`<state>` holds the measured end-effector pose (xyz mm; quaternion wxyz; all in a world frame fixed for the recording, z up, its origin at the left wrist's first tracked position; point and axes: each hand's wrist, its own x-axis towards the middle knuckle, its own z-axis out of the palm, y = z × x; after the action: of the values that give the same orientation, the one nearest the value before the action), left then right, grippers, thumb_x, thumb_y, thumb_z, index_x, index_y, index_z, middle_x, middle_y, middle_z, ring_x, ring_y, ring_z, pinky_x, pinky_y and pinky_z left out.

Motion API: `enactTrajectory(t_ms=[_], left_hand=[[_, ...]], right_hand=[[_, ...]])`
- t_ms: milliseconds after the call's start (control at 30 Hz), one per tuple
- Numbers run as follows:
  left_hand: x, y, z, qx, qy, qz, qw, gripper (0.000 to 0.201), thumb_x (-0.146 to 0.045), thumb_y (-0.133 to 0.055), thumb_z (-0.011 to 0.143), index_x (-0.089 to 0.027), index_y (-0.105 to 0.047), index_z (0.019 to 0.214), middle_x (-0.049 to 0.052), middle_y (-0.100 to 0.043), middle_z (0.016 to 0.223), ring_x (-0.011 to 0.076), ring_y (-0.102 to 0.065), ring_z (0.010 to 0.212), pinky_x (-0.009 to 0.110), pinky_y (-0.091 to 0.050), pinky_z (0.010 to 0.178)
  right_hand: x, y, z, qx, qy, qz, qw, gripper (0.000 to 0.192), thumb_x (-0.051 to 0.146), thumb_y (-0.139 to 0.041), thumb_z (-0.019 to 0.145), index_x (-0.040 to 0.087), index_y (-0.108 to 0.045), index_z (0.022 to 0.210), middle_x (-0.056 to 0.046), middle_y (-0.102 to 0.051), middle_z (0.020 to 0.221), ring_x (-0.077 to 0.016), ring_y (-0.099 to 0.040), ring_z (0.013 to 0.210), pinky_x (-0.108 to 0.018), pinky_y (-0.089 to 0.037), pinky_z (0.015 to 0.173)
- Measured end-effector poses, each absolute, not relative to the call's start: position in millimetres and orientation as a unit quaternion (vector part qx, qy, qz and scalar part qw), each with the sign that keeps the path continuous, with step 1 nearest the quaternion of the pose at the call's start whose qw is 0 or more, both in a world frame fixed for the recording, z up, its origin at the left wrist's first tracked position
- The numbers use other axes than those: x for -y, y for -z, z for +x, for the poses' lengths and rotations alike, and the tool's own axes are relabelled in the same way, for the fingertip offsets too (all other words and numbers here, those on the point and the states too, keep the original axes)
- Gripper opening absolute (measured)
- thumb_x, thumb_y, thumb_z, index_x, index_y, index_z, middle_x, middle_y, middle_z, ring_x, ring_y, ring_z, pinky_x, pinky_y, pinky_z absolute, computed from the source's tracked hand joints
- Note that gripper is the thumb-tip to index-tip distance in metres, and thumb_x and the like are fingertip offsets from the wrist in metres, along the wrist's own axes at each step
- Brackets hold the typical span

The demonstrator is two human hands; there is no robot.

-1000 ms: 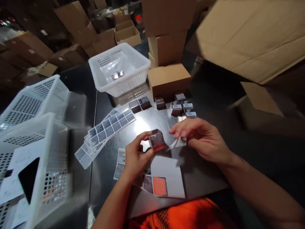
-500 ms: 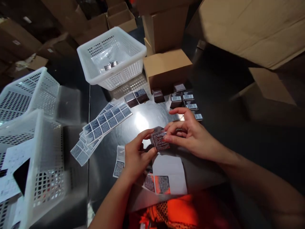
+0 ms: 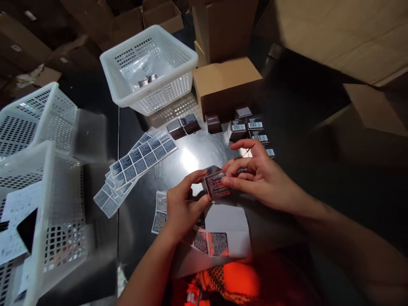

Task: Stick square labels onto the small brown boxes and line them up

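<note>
The left hand (image 3: pixel 183 204) is gripping a small dark box (image 3: pixel 216 183) between thumb and curled fingers, holding it just above the metal table (image 3: pixel 191 159). The right hand (image 3: pixel 259 178) is pressing thumb and fingertips against the label on the box's facing side, the remaining fingers half spread. Nearer the person than the box, a label sheet (image 3: pixel 228 231) is lying on the table. Beyond the box, a row of small boxes (image 3: pixel 245 125) is standing before a cardboard carton (image 3: pixel 226 83). Left of the box, label strips (image 3: pixel 140 159) are lying fanned out. A white basket (image 3: pixel 149 68) is sitting beyond them.
</note>
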<state>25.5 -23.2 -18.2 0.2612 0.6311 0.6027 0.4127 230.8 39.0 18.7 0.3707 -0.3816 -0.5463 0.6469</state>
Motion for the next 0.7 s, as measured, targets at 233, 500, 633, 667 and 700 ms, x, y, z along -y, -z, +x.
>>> enactTrajectory(t_ms=[233,500,633,667,700], left_hand=[[22.9,18.9,26.0,-0.606,-0.411,0.632,0.255,0.044,-0.02,-0.08,0.075,-0.026,-0.07,0.117,-0.002,-0.076,0.092,0.0007,-0.036,0.044,0.014,-0.03,0.041],[22.1,18.5,26.1,-0.6,-0.417,0.632,0.258,0.043,-0.02,-0.08,0.075,-0.025,-0.071,0.117,-0.002,-0.076,0.092,0.0005,-0.035,0.044,0.013,-0.03,0.041],[22.9,18.8,26.2,-0.601,-0.418,0.632,0.255,0.043,-0.019,-0.08,0.075,-0.025,-0.071,0.117,-0.001,-0.077,0.093,0.0004,-0.034,0.044,0.013,-0.03,0.041],[23.1,18.7,26.2,-0.604,-0.415,0.63,0.256,0.043,-0.02,-0.08,0.075,-0.024,-0.071,0.116,-0.001,-0.077,0.093,0.0005,-0.035,0.044,0.013,-0.03,0.041],[23.2,18.5,26.2,-0.607,-0.412,0.628,0.258,0.043,-0.02,-0.08,0.075,-0.024,-0.071,0.116,-0.001,-0.076,0.092,0.0006,-0.035,0.044,0.013,-0.03,0.041]], right_hand=[[-38.8,-18.5,230.9,0.551,-0.644,-0.382,0.369,0.058,0.035,-0.083,0.079,0.028,-0.042,0.119,0.004,-0.066,0.079,-0.023,-0.072,0.099,-0.035,-0.064,0.082],[-38.3,-17.9,229.7,0.547,-0.652,-0.372,0.371,0.055,0.028,-0.08,0.081,0.027,-0.04,0.118,0.005,-0.066,0.08,-0.0195,-0.071,0.094,-0.033,-0.063,0.081],[-38.5,-17.1,230.4,0.551,-0.649,-0.368,0.373,0.053,0.024,-0.079,0.082,0.028,-0.041,0.118,0.006,-0.067,0.079,-0.0178,-0.07,0.093,-0.031,-0.062,0.08],[-38.5,-16.8,230.5,0.553,-0.648,-0.368,0.374,0.053,0.024,-0.079,0.082,0.028,-0.042,0.118,0.006,-0.067,0.079,-0.0179,-0.07,0.093,-0.031,-0.062,0.08],[-38.5,-16.6,230.4,0.553,-0.647,-0.369,0.373,0.053,0.024,-0.079,0.082,0.028,-0.042,0.118,0.006,-0.067,0.079,-0.0179,-0.07,0.093,-0.031,-0.062,0.08]])
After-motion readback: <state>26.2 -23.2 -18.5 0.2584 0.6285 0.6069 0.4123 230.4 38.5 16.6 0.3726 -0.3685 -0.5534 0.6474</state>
